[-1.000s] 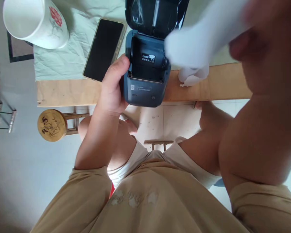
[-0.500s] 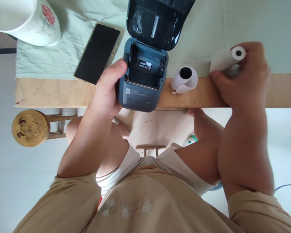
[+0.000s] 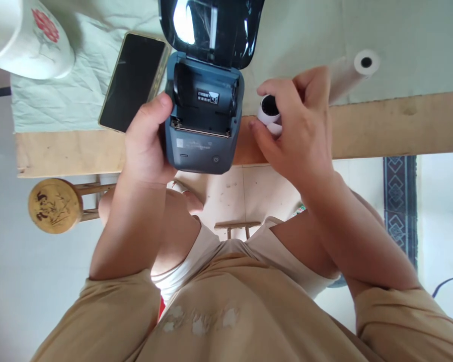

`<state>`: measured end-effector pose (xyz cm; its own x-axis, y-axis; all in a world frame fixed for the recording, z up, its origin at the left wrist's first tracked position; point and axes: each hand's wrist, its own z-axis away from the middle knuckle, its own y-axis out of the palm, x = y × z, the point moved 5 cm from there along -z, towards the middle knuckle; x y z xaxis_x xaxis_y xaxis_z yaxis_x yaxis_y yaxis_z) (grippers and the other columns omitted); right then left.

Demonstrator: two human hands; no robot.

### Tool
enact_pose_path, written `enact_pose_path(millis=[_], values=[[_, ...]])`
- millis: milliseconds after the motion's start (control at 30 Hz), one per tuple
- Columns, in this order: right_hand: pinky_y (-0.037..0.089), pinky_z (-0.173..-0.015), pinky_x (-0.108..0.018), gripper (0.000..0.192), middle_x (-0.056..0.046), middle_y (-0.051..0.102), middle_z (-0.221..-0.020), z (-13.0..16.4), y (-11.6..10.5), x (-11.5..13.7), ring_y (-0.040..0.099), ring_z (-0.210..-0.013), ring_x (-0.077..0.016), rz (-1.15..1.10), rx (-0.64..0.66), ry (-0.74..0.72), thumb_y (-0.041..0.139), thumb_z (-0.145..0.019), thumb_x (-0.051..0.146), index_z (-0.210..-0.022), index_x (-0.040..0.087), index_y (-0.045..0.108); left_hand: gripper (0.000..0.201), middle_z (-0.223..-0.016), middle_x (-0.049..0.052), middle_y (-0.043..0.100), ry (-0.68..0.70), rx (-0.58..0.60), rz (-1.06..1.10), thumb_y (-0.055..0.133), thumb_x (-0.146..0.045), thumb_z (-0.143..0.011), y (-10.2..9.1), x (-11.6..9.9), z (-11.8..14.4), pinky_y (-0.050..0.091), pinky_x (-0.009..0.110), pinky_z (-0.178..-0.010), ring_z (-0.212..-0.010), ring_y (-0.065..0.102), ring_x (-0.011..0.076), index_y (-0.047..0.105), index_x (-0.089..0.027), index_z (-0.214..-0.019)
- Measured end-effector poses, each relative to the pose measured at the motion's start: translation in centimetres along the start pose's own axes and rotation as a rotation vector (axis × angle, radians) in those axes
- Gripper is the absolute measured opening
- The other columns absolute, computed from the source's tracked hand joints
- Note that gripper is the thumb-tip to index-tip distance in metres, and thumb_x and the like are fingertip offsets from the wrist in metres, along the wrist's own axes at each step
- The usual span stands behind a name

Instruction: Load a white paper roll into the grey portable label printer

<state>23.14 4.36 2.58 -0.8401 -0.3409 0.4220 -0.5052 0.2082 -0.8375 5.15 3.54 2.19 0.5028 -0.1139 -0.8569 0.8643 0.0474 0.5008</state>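
Fingers (image 3: 266,93) of the right hand (image 3: 294,125) were curled around a small paper roll (image 3: 269,108), thumb below and fingertips above, so that they gripped it at the near edge of the desk (image 3: 381,130), just beside the right side of the printer (image 3: 204,120); the roll's dark core faced the camera and most of its white body was hidden by the hand. Over on the other side, the left hand (image 3: 145,143) clasped the printer by its left wall, thumb lying along the upper left corner of the body, the remaining fingers out of sight beneath it. That printer, dark blue-grey, sat at the desk's near edge and overhung it a little, with its glossy black lid (image 3: 211,30) swung open and tilted back, baring the paper bay with a small white label inside. A black phone (image 3: 134,80) lay face up on the pale green cloth (image 3: 79,95), just beside the printer's left side, towards the desk's left end. At the far left corner stood a white cup (image 3: 26,40) with a red flower printed on it. A second, longer paper roll (image 3: 355,70) lay on the cloth behind the right hand, its end turned to the camera. Below the desk, at the left, stood a round wooden stool (image 3: 55,205) on the pale floor.
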Motion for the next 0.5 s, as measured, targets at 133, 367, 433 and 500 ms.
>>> enact_pose_path(millis=[133,367,433,500], values=[[0.046,-0.067,-0.025,0.046,-0.005,0.059,-0.103,-0.1,-0.6,-0.4,0.055,-0.085,-0.0131,-0.135,-0.018,0.014,0.06,-0.076,0.02,-0.121,0.026,0.051,0.036,-0.085,0.005,0.074,0.022,-0.009,-0.026,0.044,-0.038,-0.093,-0.4,0.1,-0.1,0.051,0.039,-0.108,-0.127,0.058,0.0251,0.071,-0.014,-0.089],[0.048,-0.058,-0.023,0.041,-0.006,0.057,-0.111,-1.2,1.1,-1.9,0.063,-0.084,-0.01,-0.997,0.125,0.53,0.032,-0.083,0.011,-0.123,0.023,0.038,0.033,-0.108,0.003,0.075,0.03,0.047,-0.036,0.046,-0.037,-0.09,0.1,-0.3,0.1,0.054,0.04,-0.103,-0.132,0.053,0.0291,0.071,-0.018,-0.081],[0.05,-0.058,-0.022,0.036,-0.007,0.055,-0.114,-1.5,0.8,-1.3,0.064,-0.092,-0.011,-1.038,0.106,0.499,0.036,-0.084,0.014,-0.118,0.022,0.041,0.029,-0.104,0.006,0.075,0.008,0.065,-0.031,0.047,-0.034,-0.088,-0.1,-0.2,0.1,0.055,0.041,-0.098,-0.13,0.055,0.0322,0.071,-0.018,-0.082],[0.053,-0.063,-0.023,0.041,-0.007,0.053,-0.119,-1.7,-0.9,-0.2,0.063,-0.095,-0.0104,-0.927,-0.038,0.285,0.037,-0.084,0.015,-0.126,0.02,0.038,0.027,-0.1,0.008,0.075,0.003,0.058,-0.044,0.048,-0.033,-0.087,-0.4,-0.2,0.1,0.057,0.041,-0.091,-0.126,0.057,0.0351,0.07,-0.018,-0.083]])
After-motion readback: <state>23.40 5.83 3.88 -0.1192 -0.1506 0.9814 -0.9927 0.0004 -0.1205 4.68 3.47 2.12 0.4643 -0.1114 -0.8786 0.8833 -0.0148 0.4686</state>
